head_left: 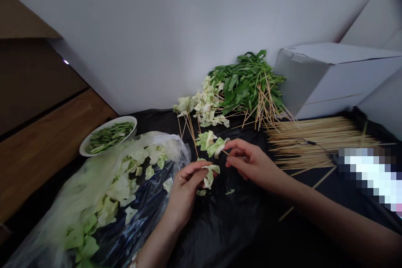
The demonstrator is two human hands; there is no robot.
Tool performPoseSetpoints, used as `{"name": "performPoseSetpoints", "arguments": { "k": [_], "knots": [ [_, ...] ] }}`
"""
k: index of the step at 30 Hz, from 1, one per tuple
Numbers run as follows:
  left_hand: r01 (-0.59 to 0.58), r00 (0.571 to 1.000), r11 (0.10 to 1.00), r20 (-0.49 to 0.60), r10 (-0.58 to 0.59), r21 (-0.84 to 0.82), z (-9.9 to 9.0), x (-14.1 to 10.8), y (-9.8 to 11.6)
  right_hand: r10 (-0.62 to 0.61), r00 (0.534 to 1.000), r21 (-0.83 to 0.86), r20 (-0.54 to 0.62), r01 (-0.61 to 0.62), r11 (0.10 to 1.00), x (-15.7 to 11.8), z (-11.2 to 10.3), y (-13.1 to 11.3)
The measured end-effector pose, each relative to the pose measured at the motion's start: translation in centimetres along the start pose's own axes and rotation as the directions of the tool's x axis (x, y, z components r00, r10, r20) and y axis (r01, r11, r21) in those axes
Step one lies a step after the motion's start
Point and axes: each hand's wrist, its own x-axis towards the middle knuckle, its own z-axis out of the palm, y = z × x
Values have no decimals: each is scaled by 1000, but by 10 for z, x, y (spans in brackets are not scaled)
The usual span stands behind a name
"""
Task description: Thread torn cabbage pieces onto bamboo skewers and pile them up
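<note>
Head view: right hand (246, 160) holds a thin skewer (225, 152) through crinkled cabbage (215, 147).

A thin, straight, tan wooden skewer (225, 152) is held between the thumb and fingers of the right hand (246, 161). Only a short length is exposed; the remainder is hidden by the fingers and leaves. Pale green, white-edged, folded cabbage pieces (215, 147) are bunched at its far end, beyond the right fingertips; their number cannot be determined. A separate pale green, curled cabbage leaf piece (210, 176) is pinched at the fingertips of the left hand (188, 180). This piece is positioned just below the bunched pieces, nearer the wearer.
</note>
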Motion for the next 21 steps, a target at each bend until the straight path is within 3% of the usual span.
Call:
{"name": "performPoseSetpoints", "arguments": {
  "k": [7,14,21],
  "knots": [
    [-13,998,988,64,23,-156,0,-1,9,-9,1000,-15,-8,9,1000,1,1,2],
    [-107,994,994,11,108,-36,-6,-2,11,-23,1000,-24,-3,23,999,1,1,2],
    [-118,992,993,46,117,7,-10,-1,11,-5,1000,-15,-2,5,1000,0,0,1]
  ]
}}
